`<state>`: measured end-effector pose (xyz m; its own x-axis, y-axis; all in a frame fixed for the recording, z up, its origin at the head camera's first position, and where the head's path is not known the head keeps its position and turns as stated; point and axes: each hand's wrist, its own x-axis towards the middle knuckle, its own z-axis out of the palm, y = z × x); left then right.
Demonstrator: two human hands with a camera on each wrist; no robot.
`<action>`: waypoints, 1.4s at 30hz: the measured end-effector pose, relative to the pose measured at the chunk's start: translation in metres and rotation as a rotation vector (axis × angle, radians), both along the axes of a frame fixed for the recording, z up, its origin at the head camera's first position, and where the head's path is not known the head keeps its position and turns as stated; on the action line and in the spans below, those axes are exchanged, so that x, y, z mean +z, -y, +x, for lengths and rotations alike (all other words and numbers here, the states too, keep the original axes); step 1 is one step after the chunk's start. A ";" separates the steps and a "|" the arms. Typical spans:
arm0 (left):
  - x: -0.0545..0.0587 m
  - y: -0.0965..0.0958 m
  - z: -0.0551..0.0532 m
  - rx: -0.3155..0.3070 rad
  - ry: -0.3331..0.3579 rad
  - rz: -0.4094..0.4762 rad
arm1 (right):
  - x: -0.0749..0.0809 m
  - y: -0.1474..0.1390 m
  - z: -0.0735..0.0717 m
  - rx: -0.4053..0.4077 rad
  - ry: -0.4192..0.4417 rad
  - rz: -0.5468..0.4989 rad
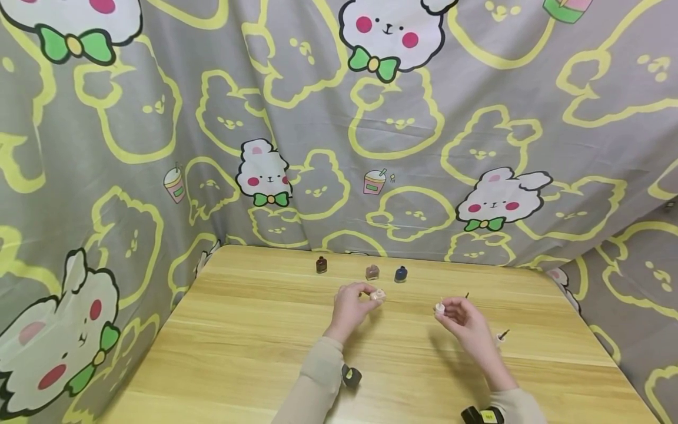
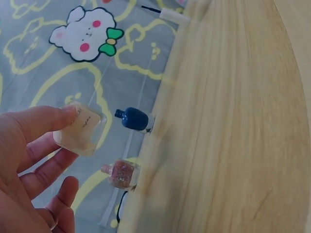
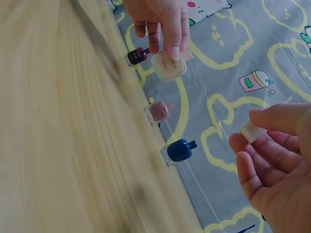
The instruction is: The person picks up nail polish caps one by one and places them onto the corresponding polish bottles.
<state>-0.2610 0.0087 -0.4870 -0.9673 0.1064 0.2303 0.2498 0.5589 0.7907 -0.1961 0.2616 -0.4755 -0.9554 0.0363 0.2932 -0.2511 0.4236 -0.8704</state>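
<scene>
A person's left grip pinches a squarish clear glass bottle of cream-coloured nail polish between thumb and fingers, held above a pale yellow wood-grain desk. Well apart to its right, the right grip pinches a small white cylindrical cap, also above the desk; a thin stem seems to rise from this cap, though it is too small to make out well.

Three small glass polish bottles stand on the desk beyond the left grip: a dark red one to its left, a glittery pink one just behind the cream bottle, and a dark blue one farther right, between the two grips. Near the right wrist, a white cap with a dark brush stands brush upward. Behind everything hangs a grey, rabbit-printed cloth.
</scene>
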 end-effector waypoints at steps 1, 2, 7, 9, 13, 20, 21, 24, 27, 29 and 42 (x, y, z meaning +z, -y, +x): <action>0.000 0.000 0.000 -0.001 -0.002 -0.013 | 0.000 0.001 -0.001 -0.002 0.001 -0.008; -0.001 0.000 0.000 -0.005 -0.002 -0.025 | 0.001 0.002 -0.002 -0.002 0.000 -0.016; -0.001 -0.002 0.001 -0.035 -0.022 -0.083 | 0.000 0.007 -0.008 0.012 -0.004 -0.022; -0.001 -0.002 0.001 -0.054 -0.034 -0.097 | -0.001 0.009 -0.010 0.017 0.003 -0.010; -0.001 -0.002 0.002 -0.085 -0.050 -0.125 | 0.000 0.013 -0.014 0.010 0.023 0.028; -0.002 -0.002 0.002 -0.106 -0.089 -0.148 | 0.004 0.019 -0.020 -0.009 0.062 0.078; -0.001 -0.002 0.002 -0.108 -0.089 -0.149 | 0.005 0.019 -0.020 -0.011 0.065 0.083; -0.001 -0.003 0.003 -0.115 -0.103 -0.155 | 0.006 0.020 -0.022 -0.017 0.070 0.095; -0.001 -0.003 0.003 -0.124 -0.120 -0.160 | 0.007 0.020 -0.021 -0.024 0.074 0.107; -0.001 -0.004 0.004 -0.129 -0.129 -0.164 | 0.007 0.019 -0.021 -0.027 0.075 0.112; 0.000 -0.006 0.007 -0.152 -0.173 -0.194 | 0.007 0.020 -0.021 -0.029 0.022 0.167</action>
<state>-0.2541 0.0149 -0.4865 -0.8849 0.3054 0.3518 0.4642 0.6411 0.6111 -0.2174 0.2420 -0.4688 -0.9608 0.0162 0.2768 -0.2186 0.5697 -0.7923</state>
